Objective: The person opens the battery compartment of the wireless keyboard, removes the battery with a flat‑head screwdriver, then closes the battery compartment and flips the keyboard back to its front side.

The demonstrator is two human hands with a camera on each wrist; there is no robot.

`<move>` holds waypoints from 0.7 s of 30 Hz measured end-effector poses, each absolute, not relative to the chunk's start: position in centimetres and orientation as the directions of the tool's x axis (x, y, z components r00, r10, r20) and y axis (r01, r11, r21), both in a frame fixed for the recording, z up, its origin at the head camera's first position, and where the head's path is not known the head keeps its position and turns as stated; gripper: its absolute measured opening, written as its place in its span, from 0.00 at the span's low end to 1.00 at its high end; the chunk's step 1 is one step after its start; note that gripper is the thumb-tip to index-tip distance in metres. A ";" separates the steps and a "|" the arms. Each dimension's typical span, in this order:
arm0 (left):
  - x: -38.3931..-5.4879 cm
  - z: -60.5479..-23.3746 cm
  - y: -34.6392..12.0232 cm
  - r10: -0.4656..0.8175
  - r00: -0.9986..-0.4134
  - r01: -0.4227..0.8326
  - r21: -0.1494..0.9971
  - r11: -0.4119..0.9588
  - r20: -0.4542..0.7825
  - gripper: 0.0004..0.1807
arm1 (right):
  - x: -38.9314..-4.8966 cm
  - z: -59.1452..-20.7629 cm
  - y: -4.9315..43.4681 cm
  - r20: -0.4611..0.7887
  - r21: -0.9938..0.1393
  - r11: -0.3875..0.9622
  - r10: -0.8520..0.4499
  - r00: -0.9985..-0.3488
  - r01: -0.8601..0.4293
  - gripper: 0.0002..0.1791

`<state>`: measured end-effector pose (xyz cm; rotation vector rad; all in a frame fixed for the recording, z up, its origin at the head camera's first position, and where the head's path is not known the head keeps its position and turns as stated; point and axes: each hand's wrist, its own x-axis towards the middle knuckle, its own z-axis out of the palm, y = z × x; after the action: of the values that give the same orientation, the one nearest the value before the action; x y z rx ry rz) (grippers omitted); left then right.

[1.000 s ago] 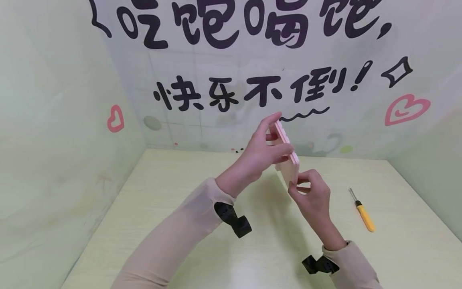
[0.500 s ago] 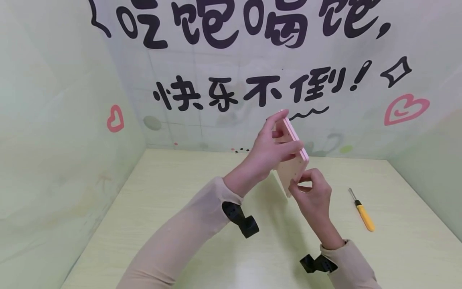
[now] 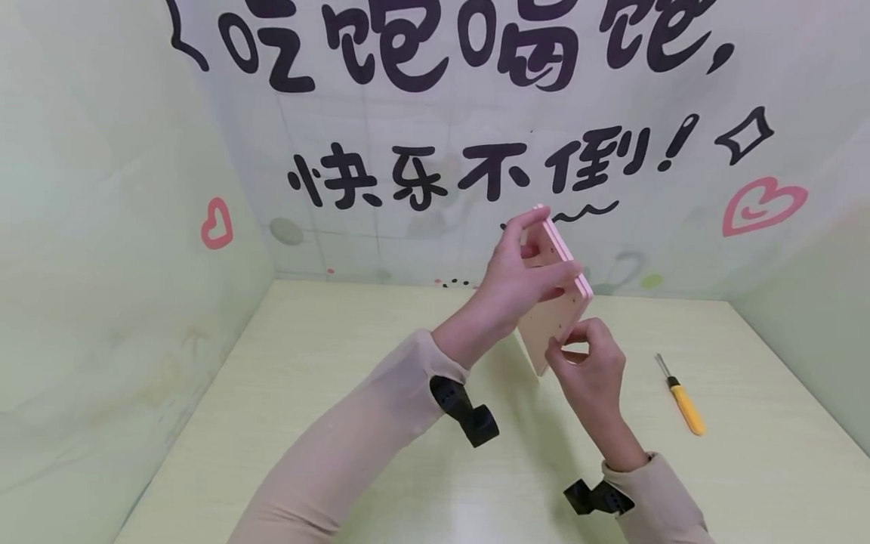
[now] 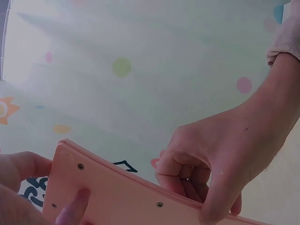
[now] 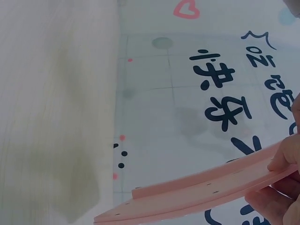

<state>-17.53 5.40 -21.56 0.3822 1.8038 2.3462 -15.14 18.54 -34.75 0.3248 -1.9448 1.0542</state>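
- pink, plastic-looking panel (image 3: 535,344): held up tilted over the middle of the pale table (image 3: 326,347), far half. whether its lowest corner touches down, i cannot tell.
- left hand (image 3: 506,279): fingers spread only to the panel's thickness, gripping its upper end, thumb along the right edge. hold looks secure to me.
- right hand (image 3: 594,366): thumb and fingers closed in a pinch on the lower right edge; in the left wrist view the thumb crosses that edge, fingers curled behind.
- a line runs along the panel's edge, seam-like. screw head (image 4: 160,205) sits in the face, another screw head (image 4: 80,166) nearer the corner.
- step in hand, as i judge it: steadying the panel while fingertips work at its edge.
- to do it well, i'd let the left hand carry the weight and the right pinch lightly, near the line, without bowing the sheet.
- i'd move both hands together when tilting, so the panel doesn't twist.
- yellow screwdriver (image 3: 686,406) lies right of the right hand, well apart from the panel.
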 end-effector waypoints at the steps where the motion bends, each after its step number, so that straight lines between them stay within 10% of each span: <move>1: -17.5 -21.6 5.5 0.273 -0.956 0.034 0.965 -0.259 0.107 0.38 | -15.1 -34.7 18.5 0.794 -0.550 0.606 0.168 -0.584 -0.575 0.11; 21: -17.5 -22.3 6.8 0.172 -0.972 0.119 0.965 -0.233 0.162 0.38 | -13.6 -32.4 16.9 0.777 -0.600 0.542 0.221 -0.590 -0.588 0.08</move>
<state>-17.50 6.82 -22.25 0.3653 1.9241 2.4132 -13.63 16.86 -32.41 0.2991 -1.8953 1.1516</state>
